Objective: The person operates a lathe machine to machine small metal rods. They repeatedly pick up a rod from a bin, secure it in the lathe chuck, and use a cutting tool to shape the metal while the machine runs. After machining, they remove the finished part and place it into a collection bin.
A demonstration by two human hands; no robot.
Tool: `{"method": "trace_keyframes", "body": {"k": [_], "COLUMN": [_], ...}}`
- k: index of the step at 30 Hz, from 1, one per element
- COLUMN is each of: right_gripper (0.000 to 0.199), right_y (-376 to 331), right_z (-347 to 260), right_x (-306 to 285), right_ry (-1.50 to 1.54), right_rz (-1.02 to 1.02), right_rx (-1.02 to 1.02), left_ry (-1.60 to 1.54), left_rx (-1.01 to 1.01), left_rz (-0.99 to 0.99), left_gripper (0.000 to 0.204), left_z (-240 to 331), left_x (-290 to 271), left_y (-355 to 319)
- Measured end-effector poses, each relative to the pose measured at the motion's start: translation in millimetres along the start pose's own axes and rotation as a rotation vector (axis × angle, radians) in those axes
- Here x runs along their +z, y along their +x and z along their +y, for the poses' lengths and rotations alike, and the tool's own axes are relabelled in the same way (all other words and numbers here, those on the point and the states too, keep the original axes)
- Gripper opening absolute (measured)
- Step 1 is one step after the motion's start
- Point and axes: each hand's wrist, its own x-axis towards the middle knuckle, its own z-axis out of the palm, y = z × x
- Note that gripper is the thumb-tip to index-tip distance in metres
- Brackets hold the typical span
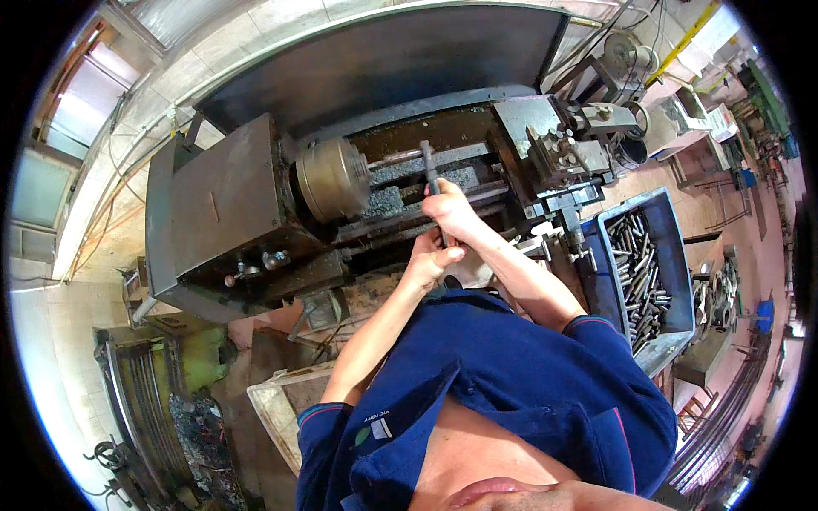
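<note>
In front of me is a metal lathe, its headstock (pixel 226 200) on the left and its round chuck (pixel 331 180) blurred as if spinning. A thin metal rod (pixel 399 158) sticks out of the chuck to the right. My right hand (pixel 449 210) is closed round the middle of a long, narrow metal tool (pixel 432 175). The tool's far end lies at the rod; whether it touches cannot be made out. Below it, my left hand (pixel 432 262) is closed at the tool's near end, its grip partly hidden.
Grey metal chips (pixel 385 203) lie on the lathe bed. At the right stands the carriage with its tool post (pixel 558 149). A blue bin (pixel 682 272) of metal pins is near my right elbow. Levers (pixel 247 271) jut from the headstock's front. A dark guard panel (pixel 383 64) rises behind.
</note>
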Motion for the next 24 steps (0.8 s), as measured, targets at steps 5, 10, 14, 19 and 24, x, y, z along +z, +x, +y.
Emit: {"method": "trace_keyframes", "body": {"k": [5, 10, 14, 19, 24], "right_gripper": [0.019, 0.012, 0.015, 0.019, 0.033], "right_y": [8, 7, 4, -5, -2], "right_z": [2, 10, -2, -4, 19], "right_x": [10, -4, 14, -7, -29], "right_ry": [-0.117, 0.043, -0.073, 0.025, -0.074], "right_rz": [-0.072, -0.023, -0.082, 0.011, 0.174], "right_rx": [-0.019, 0.004, -0.009, 0.007, -0.057], "left_ry": [0.008, 0.019, 0.092, 0.186, 0.186], "left_rx": [0.007, 0.015, 0.126, 0.048, 0.003], "left_rz": [0.015, 0.009, 0.033, -0.011, -0.161], "left_gripper": [0.047, 0.046, 0.044, 0.038, 0.04], "left_z": [9, -3, -6, -12, -12], "left_x": [-4, 1, -14, -2, 13], "left_y": [-5, 4, -2, 12, 18]}}
